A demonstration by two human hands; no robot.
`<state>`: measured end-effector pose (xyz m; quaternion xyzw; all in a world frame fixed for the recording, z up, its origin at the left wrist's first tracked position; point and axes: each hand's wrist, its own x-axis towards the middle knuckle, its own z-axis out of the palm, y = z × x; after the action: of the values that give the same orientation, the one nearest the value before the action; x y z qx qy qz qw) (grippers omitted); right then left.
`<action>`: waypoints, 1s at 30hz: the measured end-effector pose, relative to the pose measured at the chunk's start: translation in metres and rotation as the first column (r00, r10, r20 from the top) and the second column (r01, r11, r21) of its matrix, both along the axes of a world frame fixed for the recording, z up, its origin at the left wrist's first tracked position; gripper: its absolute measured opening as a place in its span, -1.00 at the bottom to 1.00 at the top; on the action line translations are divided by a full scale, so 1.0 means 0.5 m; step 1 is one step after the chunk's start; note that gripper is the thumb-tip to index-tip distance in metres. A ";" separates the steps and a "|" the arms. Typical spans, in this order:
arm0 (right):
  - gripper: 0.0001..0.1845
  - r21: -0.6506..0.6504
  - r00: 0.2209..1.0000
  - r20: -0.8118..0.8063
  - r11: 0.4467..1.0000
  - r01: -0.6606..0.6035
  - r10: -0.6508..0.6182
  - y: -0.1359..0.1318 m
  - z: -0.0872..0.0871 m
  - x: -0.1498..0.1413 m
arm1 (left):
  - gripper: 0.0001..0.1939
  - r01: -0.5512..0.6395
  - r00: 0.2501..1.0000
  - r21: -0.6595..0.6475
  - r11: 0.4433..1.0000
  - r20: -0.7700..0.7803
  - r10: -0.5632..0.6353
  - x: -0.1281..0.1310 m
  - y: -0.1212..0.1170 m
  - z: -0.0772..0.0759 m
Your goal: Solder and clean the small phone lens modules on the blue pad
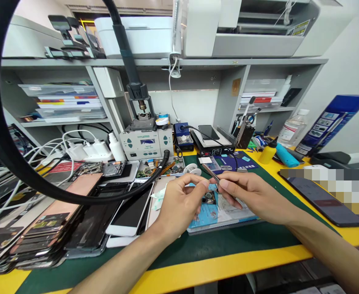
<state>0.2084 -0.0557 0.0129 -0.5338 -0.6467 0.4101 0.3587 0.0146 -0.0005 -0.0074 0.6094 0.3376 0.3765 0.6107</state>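
Note:
Over the middle of the bench, my left hand (182,200) is closed in a pinch, thumb against forefinger; whatever sits between the tips is too small to name. Facing it, my right hand (247,190) grips a slim grey metal tool, apparently tweezers (213,175), between thumb and fingers. The fingertips of both hands nearly meet. Below them a small dark electronic part (209,197) lies on a flat blue-and-clear case (202,220), partly hidden by my hands. A white spool (192,169) is just behind my left hand.
Stacked phone shells and screens (87,220) crowd the left. Behind stand a hot-air station (147,143), a parts tray (176,167) and a black heating plate (214,151). A thick black hose (75,199) loops across the left foreground. Bottles (268,151) and a dark phone (326,200) lie right.

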 end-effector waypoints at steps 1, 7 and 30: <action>-0.51 -0.003 1.000 0.002 1.000 0.004 -0.004 0.000 0.000 0.000 | -0.73 0.000 1.000 -0.001 1.000 0.003 0.000 0.000 0.000 0.000; -0.49 0.010 0.999 -0.006 0.999 0.047 -0.047 0.001 -0.009 0.004 | -0.75 -0.002 1.000 0.002 1.000 -0.001 0.002 -0.001 0.002 0.000; -0.57 -0.050 0.978 -0.177 0.991 -0.125 0.115 0.004 -0.004 0.015 | -0.74 0.027 1.000 0.036 0.999 -0.017 -0.026 0.001 0.003 -0.003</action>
<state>0.2158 -0.0534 0.0108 -0.4667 -0.6311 0.4955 0.3719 0.0150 0.0009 -0.0090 0.6279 0.3277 0.3693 0.6016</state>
